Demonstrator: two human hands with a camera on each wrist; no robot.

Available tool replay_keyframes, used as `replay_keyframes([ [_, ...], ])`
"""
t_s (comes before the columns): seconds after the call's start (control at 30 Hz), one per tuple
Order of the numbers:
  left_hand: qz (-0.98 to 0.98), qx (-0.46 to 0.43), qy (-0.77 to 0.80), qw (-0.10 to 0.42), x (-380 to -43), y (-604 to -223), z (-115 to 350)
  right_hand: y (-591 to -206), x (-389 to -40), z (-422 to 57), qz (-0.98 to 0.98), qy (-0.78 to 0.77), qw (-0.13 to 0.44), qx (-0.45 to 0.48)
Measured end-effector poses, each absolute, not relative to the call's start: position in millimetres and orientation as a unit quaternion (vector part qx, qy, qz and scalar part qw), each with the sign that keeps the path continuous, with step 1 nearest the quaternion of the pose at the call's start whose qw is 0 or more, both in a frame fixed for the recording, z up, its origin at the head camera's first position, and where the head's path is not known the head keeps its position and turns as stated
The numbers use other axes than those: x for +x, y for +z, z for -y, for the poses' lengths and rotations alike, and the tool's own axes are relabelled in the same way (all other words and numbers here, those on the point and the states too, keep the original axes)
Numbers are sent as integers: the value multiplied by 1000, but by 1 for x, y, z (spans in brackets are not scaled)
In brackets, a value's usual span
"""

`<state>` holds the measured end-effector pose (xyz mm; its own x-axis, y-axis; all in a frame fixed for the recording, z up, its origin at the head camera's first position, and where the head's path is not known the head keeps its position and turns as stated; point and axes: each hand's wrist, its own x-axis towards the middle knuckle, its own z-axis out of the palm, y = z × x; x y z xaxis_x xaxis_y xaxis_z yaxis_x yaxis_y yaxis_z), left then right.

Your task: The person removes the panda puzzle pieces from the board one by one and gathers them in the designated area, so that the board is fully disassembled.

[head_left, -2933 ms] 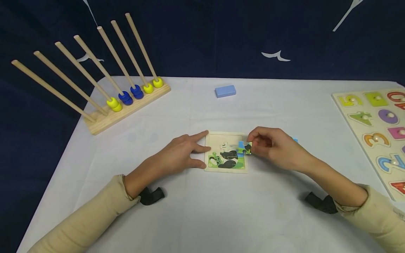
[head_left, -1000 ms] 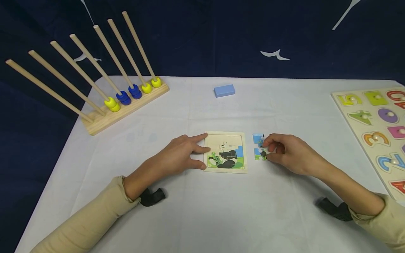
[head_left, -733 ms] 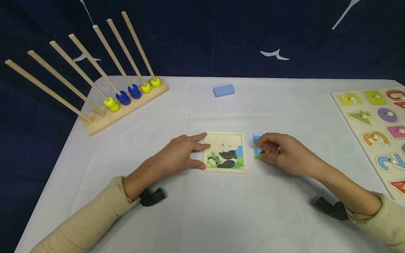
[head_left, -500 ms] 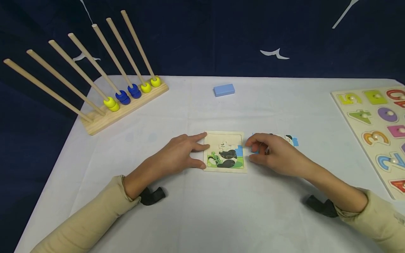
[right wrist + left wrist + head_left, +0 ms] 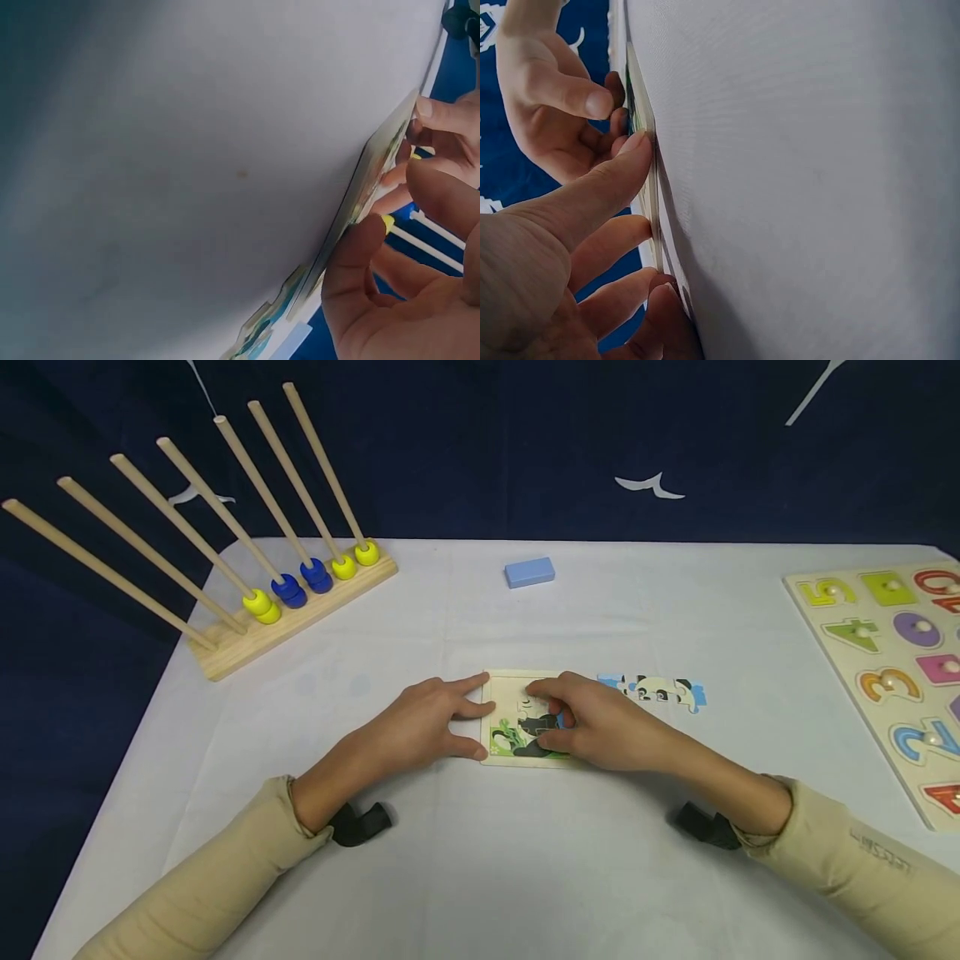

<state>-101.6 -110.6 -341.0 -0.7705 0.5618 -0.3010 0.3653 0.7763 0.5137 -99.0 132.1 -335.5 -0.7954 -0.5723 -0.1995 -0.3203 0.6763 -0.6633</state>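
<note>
A square wooden puzzle tray (image 5: 510,675) with a part-filled panda picture lies mid-table. My left hand (image 5: 420,727) rests against its left edge, fingers and thumb spread along the rim. Over the tray's right side is my right hand (image 5: 611,722), which hides part of the picture. Its thumb and index finger stand apart, with no piece visible between them. Beyond that hand lies a row of panda-face puzzle pieces (image 5: 660,691) on the white cloth. In the left wrist view the left thumb (image 5: 615,180) touches the tray's edge.
A wooden peg abacus (image 5: 300,618) with yellow and blue beads stands at the back left. Toward the back lies a blue block (image 5: 529,572). A number and shape knob board (image 5: 847,647) is at the right edge. A dark cloth hangs behind the table.
My right hand carried puzzle pieces away from the tray to the right, touched them on the table, then came back left over the tray. My left hand stayed at the tray's edge.
</note>
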Motion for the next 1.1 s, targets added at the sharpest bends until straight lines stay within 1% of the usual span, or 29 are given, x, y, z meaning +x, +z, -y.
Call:
replay_keyframes([
  [0.33,-915,251,217,227,-101,-343,111,-335,-99,-128,-904,-276,214,-245],
  [0.93,-915,257,214,224,-102,-341,110,-338,-99,-128,-905,-294,181,-249],
  [1.1,-915,261,214,223,-102,-341,111,-338,-101,-125,-908,-284,181,-249],
])
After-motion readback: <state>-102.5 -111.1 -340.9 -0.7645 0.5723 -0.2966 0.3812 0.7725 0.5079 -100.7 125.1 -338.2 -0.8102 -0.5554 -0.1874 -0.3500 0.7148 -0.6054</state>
